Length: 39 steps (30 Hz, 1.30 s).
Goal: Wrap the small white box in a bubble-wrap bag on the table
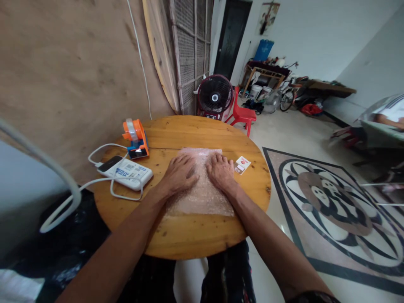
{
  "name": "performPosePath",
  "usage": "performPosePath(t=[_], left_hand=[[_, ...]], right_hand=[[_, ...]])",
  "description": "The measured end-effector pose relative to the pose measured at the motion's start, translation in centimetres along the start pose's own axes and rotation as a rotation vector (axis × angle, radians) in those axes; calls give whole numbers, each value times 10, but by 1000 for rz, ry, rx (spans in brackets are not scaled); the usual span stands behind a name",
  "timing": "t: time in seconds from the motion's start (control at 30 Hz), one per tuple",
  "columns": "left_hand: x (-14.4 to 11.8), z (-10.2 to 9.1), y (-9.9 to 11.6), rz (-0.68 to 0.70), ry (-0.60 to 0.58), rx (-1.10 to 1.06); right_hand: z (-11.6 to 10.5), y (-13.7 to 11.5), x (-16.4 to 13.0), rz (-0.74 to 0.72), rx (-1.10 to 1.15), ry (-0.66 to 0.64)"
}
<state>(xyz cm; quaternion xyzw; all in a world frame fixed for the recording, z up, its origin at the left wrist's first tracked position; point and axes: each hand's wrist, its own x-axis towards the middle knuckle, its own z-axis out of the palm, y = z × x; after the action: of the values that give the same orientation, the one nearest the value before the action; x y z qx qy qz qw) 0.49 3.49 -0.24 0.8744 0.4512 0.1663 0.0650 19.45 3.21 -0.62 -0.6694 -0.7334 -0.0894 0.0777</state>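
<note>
A sheet of clear bubble wrap (202,198) lies flat on the round wooden table (176,240) in front of me. On its left side rests my left hand (181,172), palm down, with the fingers stretched out. My right hand (221,171) presses flat on the right side of the sheet, its fingers pointing to the far edge. Bare plastic shows between the two hands. Just right of my right hand is a small white and brown card (242,165) with a red mark.
At the table's left stand an orange and blue tape dispenser (137,139) and a white power bank (129,171) with a looped white cable (118,193). Beyond the far edge are a fan (216,97) and a red plastic chair (243,112). A person (393,115) sits far right.
</note>
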Motion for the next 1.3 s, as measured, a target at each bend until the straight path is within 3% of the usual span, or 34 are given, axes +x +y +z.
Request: performPosePath(t=[0.3, 0.43, 0.57, 0.63, 0.83, 1.0, 1.3], left_hand=[[-2, 0, -5, -64, -96, 42], [-2, -1, -6, -37, -51, 37], [-1, 2, -1, 91, 34, -25], [-1, 3, 1, 139, -4, -52], [-1, 0, -1, 75, -128, -55], [-2, -4, -10, 107, -242, -107], [-2, -5, -15, 103, -279, -142]], right_hand=[[2, 4, 0, -19, -2, 1], [4, 7, 0, -30, 2, 14], [4, 7, 1, -30, -1, 11], [4, 6, 1, -27, 1, 11], [3, 7, 1, -18, 2, -4], [3, 8, 1, -11, -1, -7], [7, 11, 4, -6, 15, 1]])
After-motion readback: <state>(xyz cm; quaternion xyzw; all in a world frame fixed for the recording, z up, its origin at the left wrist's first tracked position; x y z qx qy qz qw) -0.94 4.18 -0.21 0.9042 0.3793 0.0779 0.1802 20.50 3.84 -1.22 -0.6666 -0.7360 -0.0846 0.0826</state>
